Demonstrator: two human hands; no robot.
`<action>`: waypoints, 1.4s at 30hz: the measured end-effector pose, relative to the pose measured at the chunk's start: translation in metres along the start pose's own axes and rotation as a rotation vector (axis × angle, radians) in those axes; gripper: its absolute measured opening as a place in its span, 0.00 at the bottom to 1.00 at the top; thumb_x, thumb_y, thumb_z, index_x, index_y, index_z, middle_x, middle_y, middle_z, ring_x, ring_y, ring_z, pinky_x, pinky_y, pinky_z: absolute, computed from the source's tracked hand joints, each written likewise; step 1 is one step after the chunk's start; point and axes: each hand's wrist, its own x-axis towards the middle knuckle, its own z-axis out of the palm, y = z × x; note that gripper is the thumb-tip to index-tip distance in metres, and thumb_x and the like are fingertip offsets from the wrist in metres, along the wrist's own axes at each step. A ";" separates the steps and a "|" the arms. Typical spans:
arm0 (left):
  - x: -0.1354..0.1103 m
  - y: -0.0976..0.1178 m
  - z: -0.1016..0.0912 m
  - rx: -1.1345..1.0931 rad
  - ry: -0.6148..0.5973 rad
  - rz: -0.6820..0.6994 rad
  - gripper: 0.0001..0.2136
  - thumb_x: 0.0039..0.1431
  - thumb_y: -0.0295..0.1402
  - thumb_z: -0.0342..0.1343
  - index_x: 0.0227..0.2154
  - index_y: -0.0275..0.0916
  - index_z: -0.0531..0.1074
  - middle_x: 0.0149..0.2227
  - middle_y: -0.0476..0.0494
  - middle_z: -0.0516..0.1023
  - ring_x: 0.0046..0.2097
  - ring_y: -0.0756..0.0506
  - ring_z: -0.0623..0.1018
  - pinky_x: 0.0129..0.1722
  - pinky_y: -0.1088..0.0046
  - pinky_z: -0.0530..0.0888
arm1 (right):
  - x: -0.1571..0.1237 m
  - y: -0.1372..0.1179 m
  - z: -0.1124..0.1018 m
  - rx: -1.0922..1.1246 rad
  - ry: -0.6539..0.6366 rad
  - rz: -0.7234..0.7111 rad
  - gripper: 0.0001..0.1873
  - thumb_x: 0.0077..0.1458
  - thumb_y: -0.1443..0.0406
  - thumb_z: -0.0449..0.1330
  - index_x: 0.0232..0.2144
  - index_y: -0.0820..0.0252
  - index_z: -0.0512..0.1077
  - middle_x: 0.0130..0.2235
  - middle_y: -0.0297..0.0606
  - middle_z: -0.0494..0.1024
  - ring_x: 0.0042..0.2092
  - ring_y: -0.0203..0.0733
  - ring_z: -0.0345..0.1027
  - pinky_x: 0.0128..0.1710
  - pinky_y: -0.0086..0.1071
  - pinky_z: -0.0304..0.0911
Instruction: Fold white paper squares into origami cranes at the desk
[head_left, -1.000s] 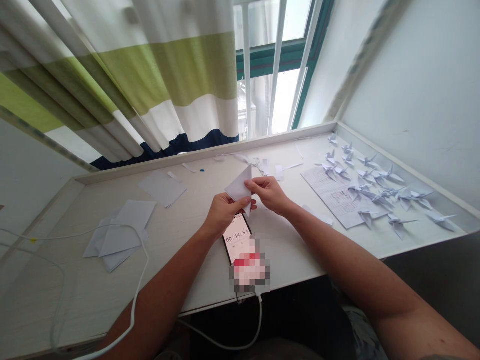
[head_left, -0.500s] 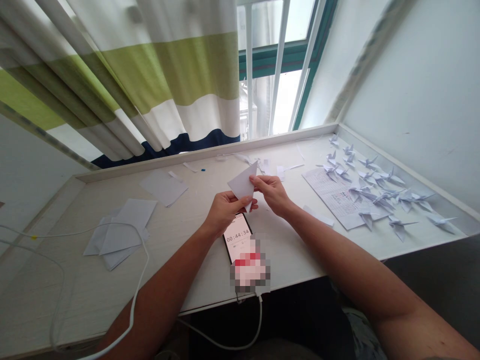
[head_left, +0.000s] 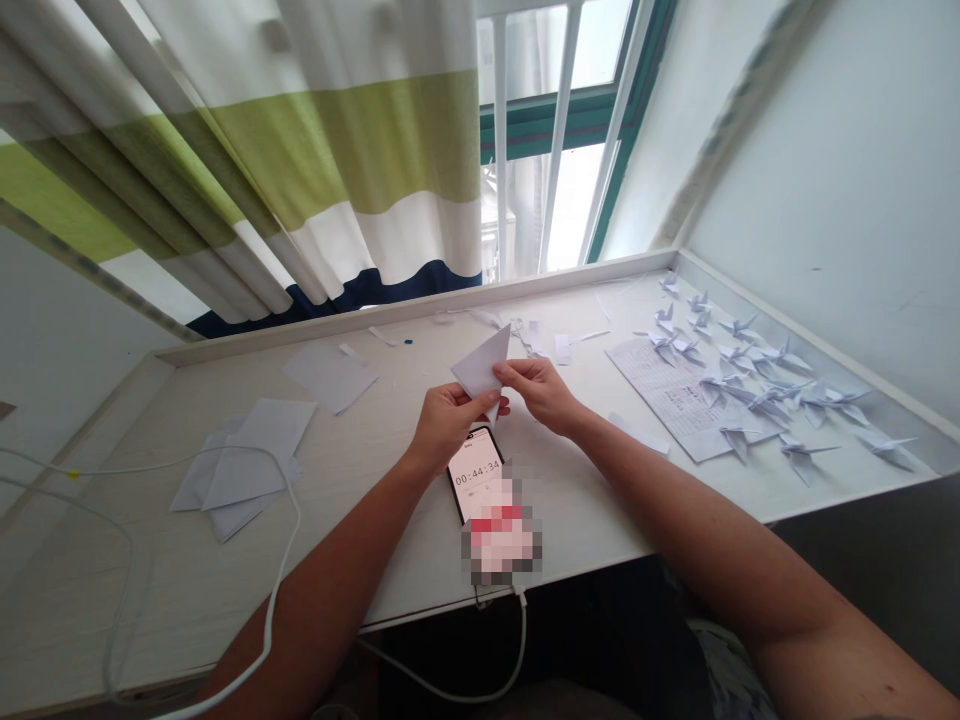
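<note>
A small folded sheet of white paper [head_left: 482, 364] is held up above the table, one corner pointing up and away. My left hand [head_left: 448, 420] grips its lower left part, thumb on the face towards me and fingers behind. With thumb and fingers closed, my right hand [head_left: 541, 391] pinches the paper's right edge. Just below the hands lies a phone [head_left: 477, 475] showing a timer; its lower part is blurred out.
Several folded paper cranes [head_left: 765, 395] stand on the right, some on a written sheet [head_left: 660, 395]. Loose white sheets [head_left: 255, 445] lie at left, crossed by a white cable [head_left: 279, 560]. Paper scraps [head_left: 531, 335] and a small blue piece [head_left: 409, 342] lie towards the back edge.
The folded paper has shifted slightly left and tilted a little in my hands. My right hand's pinch has moved slightly left and down along its edge.
</note>
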 end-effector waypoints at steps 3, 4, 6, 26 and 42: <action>0.000 -0.001 0.000 0.011 -0.019 0.017 0.23 0.47 0.46 0.76 0.40 0.31 0.84 0.36 0.33 0.87 0.35 0.39 0.86 0.42 0.60 0.80 | 0.001 0.000 -0.001 -0.009 0.020 -0.027 0.26 0.60 0.45 0.65 0.25 0.62 0.76 0.25 0.33 0.75 0.29 0.36 0.66 0.32 0.32 0.64; 0.001 -0.002 -0.001 0.017 -0.019 0.029 0.23 0.48 0.46 0.75 0.40 0.31 0.84 0.36 0.33 0.87 0.35 0.39 0.86 0.42 0.60 0.80 | 0.001 0.000 -0.001 -0.004 0.015 -0.025 0.26 0.61 0.45 0.65 0.26 0.62 0.76 0.26 0.34 0.76 0.29 0.36 0.67 0.33 0.33 0.65; 0.002 -0.003 -0.001 0.034 -0.003 0.064 0.23 0.48 0.46 0.75 0.40 0.32 0.84 0.36 0.34 0.87 0.35 0.39 0.86 0.42 0.60 0.80 | 0.001 0.001 0.000 0.023 -0.019 -0.016 0.27 0.61 0.44 0.64 0.28 0.61 0.77 0.28 0.35 0.77 0.30 0.38 0.69 0.33 0.34 0.67; 0.000 -0.005 -0.008 0.264 0.012 0.208 0.20 0.55 0.46 0.71 0.43 0.34 0.84 0.37 0.35 0.87 0.38 0.39 0.87 0.41 0.61 0.81 | -0.002 -0.019 -0.014 0.061 0.272 -0.225 0.16 0.58 0.47 0.69 0.36 0.50 0.86 0.38 0.37 0.86 0.41 0.42 0.77 0.47 0.40 0.73; -0.003 0.004 -0.003 0.136 -0.084 0.089 0.20 0.54 0.47 0.72 0.41 0.33 0.83 0.38 0.35 0.87 0.36 0.40 0.86 0.39 0.63 0.80 | -0.002 -0.007 -0.005 -0.024 0.216 -0.115 0.20 0.55 0.48 0.71 0.28 0.58 0.83 0.29 0.36 0.80 0.34 0.39 0.70 0.38 0.36 0.68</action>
